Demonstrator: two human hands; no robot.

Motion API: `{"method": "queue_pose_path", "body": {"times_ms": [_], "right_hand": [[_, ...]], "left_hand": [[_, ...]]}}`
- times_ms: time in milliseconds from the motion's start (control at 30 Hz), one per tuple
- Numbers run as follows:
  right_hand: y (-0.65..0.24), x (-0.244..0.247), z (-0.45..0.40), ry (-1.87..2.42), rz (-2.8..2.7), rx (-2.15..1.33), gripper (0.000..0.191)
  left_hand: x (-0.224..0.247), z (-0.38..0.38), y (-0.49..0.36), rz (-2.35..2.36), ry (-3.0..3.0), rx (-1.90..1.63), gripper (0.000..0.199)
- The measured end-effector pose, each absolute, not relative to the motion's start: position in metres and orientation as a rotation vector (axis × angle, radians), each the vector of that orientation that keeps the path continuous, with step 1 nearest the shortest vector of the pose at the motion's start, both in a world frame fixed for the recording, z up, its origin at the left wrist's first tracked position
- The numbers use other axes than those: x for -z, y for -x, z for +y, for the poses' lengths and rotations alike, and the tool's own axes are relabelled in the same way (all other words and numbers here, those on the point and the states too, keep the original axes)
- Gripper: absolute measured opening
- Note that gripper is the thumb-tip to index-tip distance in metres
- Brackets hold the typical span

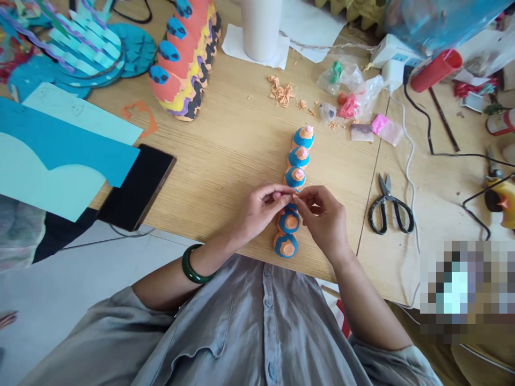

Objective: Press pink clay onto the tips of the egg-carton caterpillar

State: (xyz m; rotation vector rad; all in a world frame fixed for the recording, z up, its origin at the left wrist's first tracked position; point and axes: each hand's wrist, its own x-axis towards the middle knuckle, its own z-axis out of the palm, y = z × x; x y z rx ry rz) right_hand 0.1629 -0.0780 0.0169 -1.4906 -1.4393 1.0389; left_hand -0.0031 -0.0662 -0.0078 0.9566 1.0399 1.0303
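Through the head camera I had the row of blue-and-orange domes [289, 221] in front of me, running away from the near edge of the bench [217, 171], with both hands over its middle. My left hand [259, 209] came in from the left, its grip together, thumb against index finger; my right hand [324, 217] met it from the other side, thumb and index finger also together. The fingertips of both hands came together just above a dome that they partly covered. Whatever was pinched there was too small for me to make out. The three domes farther away carried pink tips [298, 173], while the two nearest me showed orange centres ringed in blue. On the bench beyond the row I saw orange scraps [281, 92] and, to their right, clear plastic wraps [364, 91] with green and pink bits. Black-handled scissors [386, 197] lay to the right of my hands, points away from me, near a white cable [411, 150]. To the left were a dark phone [137, 185], partly under blue paper [68, 136], and a long coral piece [187, 48] with blue ovals. A white cylinder [261, 27] stood at the far side, and a red tube [436, 71] leaned by a power strip [396, 51].
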Motion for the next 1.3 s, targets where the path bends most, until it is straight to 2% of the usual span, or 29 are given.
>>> {"method": "queue_pose_path", "body": {"times_ms": [300, 500, 733, 867, 1033, 1167, 1300], "right_hand": [[-0.165, -0.020, -0.080, 1.486, -1.471, -1.033, 0.011], [-0.168, -0.016, -0.082, 1.428, -1.216, -1.220, 0.018], [-0.165, -0.013, -0.081, 1.458, -1.183, -1.195, 0.023], [-0.163, -0.008, -0.077, 1.444, -1.167, -1.205, 0.018], [-0.164, -0.005, -0.081, 1.439, -1.307, -1.046, 0.006], [-0.168, -0.005, -0.089, 1.446, -1.422, -0.964, 0.012], [-0.170, -0.006, -0.093, 1.402, -1.506, -0.855, 0.017]], "left_hand": [[0.013, -0.068, 0.001, 1.054, -0.950, -1.049, 0.030], [0.005, -0.066, -0.002, 1.099, -0.984, -1.033, 0.020], [0.003, -0.065, -0.002, 1.085, -0.970, -1.026, 0.020], [0.006, -0.064, -0.002, 1.088, -0.986, -1.019, 0.021], [0.008, -0.064, 0.000, 1.082, -1.018, -1.039, 0.025], [0.007, -0.065, 0.001, 1.058, -0.949, -1.021, 0.032], [0.005, -0.063, 0.000, 1.085, -0.906, -0.983, 0.029]]}}
